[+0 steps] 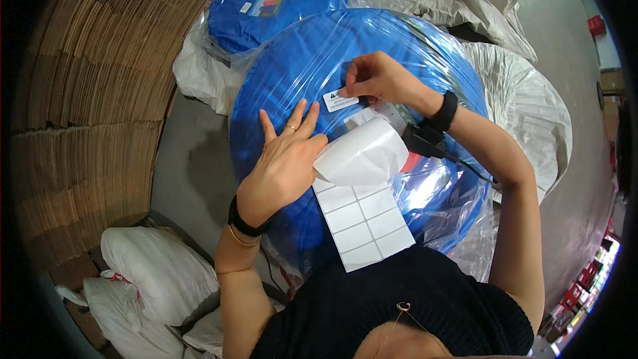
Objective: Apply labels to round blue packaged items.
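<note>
My right hand (382,80) pinches the edge of a small white label (340,101) with a black warning triangle, which lies against a large round blue package (286,73) in clear plastic. My left hand (282,166) rests on the package to the left, three fingers spread flat. Its index finger bends at the edge of a sheet of white labels (369,223), and the thumb is hidden; the sheet appears held there. The sheet's upper part curls over, showing its blank back. Beneath the curl, a barcode label (362,118) partly shows on the package.
A second round blue package (276,3) lies behind. Stacked flat cardboard (100,86) rises on the left, with stuffed white sacks (156,276) below it. Pale woven sheeting (525,113) lies right. A black device with a cable (425,141) sits by my right wrist.
</note>
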### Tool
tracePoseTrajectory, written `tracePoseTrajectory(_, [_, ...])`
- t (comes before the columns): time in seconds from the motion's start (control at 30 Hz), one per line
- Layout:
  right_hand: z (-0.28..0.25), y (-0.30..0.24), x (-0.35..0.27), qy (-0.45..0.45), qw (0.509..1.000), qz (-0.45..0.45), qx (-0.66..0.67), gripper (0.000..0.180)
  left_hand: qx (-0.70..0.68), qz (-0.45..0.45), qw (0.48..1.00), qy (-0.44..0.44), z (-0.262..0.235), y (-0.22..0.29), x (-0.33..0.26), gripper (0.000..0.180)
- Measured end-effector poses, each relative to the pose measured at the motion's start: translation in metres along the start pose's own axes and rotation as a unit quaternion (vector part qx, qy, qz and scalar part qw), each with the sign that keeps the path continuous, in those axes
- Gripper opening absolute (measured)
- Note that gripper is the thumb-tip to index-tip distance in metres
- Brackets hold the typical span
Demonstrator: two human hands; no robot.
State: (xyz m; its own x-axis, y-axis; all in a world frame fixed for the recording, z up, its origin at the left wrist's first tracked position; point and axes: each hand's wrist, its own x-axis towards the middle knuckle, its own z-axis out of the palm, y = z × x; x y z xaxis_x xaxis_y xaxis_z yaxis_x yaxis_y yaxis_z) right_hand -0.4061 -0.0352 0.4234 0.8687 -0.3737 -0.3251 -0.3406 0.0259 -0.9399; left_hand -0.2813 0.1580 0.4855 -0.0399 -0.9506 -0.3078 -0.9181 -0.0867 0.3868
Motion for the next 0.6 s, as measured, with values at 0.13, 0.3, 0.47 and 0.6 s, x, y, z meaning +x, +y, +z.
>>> tracePoseTrajectory(0.13, [-0.001, -0.005, -0.004, 0.086, 0.945, -0.103, -0.296, 0.031, 0.013, 0.003, 1.0, -0.013, -0.007, 0.008, -0.005, 0.013])
tracePoseTrajectory(0.3, [-0.025, -0.024, -0.058, -0.128, 0.978, 0.147, -0.07, 0.055, 0.025, 0.069, 0.986, 0.151, -0.019, 0.033, -0.021, 0.011])
tracePoseTrajectory(0.47, [-0.006, -0.011, -0.148, -0.128, 0.97, 0.003, 0.207, 0.045, 0.125, 0.151, 0.964, 0.18, -0.032, 0.082, -0.011, 0.007])
tracePoseTrajectory(0.6, [-0.002, -0.02, -0.171, -0.093, 0.952, -0.067, 0.282, 0.031, 0.168, 0.145, 0.961, 0.168, -0.02, 0.09, -0.009, 0.01])
